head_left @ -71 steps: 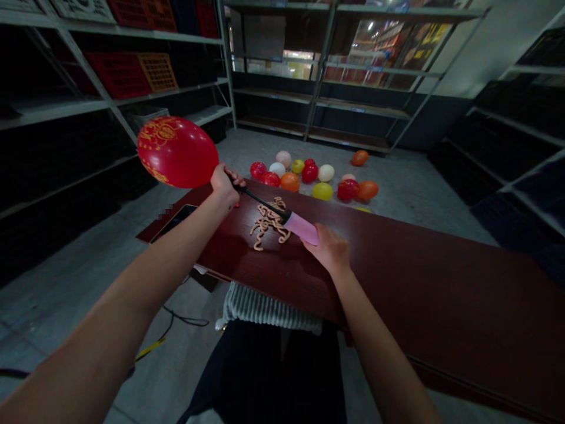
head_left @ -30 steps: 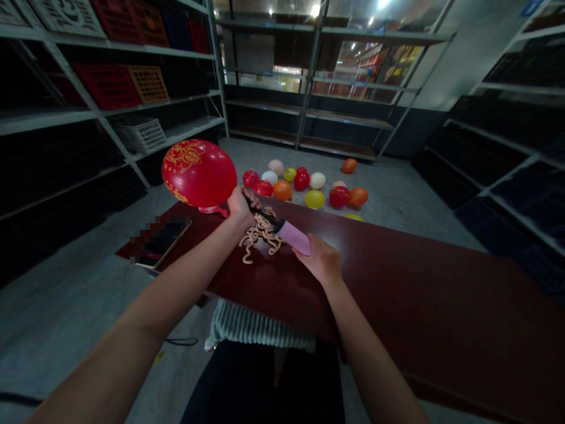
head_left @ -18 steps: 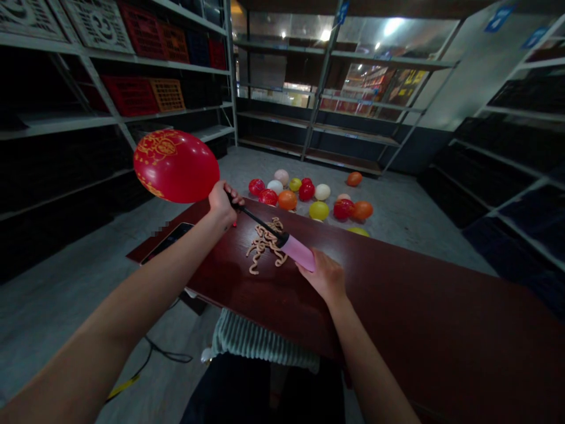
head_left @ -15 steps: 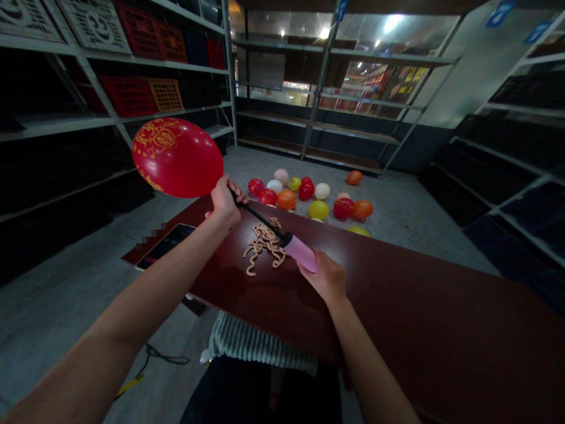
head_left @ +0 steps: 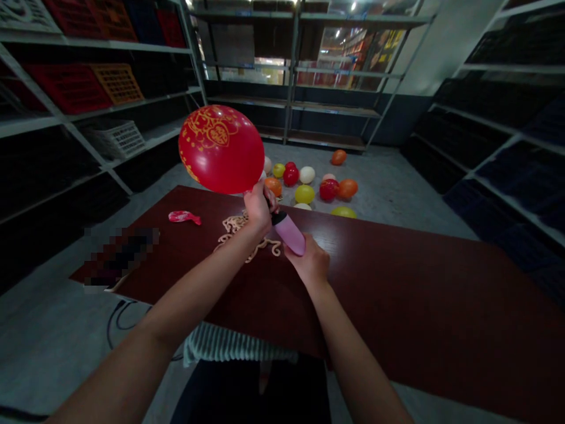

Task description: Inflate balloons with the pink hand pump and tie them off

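One red balloon (head_left: 222, 150) pinched at neck by left fingers (head_left: 273, 204), pink pump (head_left: 289, 232) gripped by right hand (head_left: 311, 259); neck best sealed tight, strokes straight.

You're standing or sitting in what looks like a storeroom: a left rack (head_left: 97, 43), a far rack (head_left: 292, 73) and a right rack (head_left: 512, 68), all open shelving, surround you. Your left one carries slatted plastic crates (head_left: 117, 82), and a grey, concrete-looking floor (head_left: 388, 176) stretches between them.
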`<state>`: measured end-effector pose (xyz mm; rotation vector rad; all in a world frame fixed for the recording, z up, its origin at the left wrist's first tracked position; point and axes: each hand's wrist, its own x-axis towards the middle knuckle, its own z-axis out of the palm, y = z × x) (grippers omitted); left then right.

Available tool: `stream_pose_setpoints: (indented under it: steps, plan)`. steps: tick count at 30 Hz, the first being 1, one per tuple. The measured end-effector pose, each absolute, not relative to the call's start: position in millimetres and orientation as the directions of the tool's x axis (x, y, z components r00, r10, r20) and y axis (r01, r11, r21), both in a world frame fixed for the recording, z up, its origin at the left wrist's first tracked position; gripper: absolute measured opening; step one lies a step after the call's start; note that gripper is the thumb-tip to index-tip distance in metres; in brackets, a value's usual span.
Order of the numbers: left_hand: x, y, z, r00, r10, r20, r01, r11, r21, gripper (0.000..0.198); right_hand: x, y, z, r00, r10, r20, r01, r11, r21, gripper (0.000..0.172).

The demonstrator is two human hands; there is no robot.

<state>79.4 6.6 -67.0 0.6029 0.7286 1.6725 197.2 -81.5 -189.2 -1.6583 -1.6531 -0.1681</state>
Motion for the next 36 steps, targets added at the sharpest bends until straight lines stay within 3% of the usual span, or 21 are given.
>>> stream_pose_setpoints:
  steps: [10, 27, 31, 36]
  plan:
    - [37.0, 13.9, -76.4, -0.214, 0.962, -0.172, -0.719, -0.036, 0.694, 0.042, 188.2, -81.7, -185.1, 0.013, 0.815, 0.580, 0.922, 0.214, -0.322, 0.038]
    - [-87.8, 1.7, -45.8, -0.391, 0.885, -0.255, -0.768, -0.160, 0.620, 0.037, 188.0, -88.8, -188.7, -0.232, 0.695, 0.681, 0.939, 0.342, -0.029, 0.041]
    - [-93.5, 4.4, -36.2, -0.397, 0.891, -0.219, -0.759, -0.186, 0.624, 0.039, 186.6, -86.8, -188.2, -0.222, 0.686, 0.693, 0.934, 0.355, -0.052, 0.043]
    - [-63.5, 17.6, -29.5, -0.428, 0.897, -0.112, -0.724, -0.266, 0.637, 0.040, 191.8, -85.8, -187.8, -0.079, 0.743, 0.665, 0.938, 0.281, -0.202, 0.043]
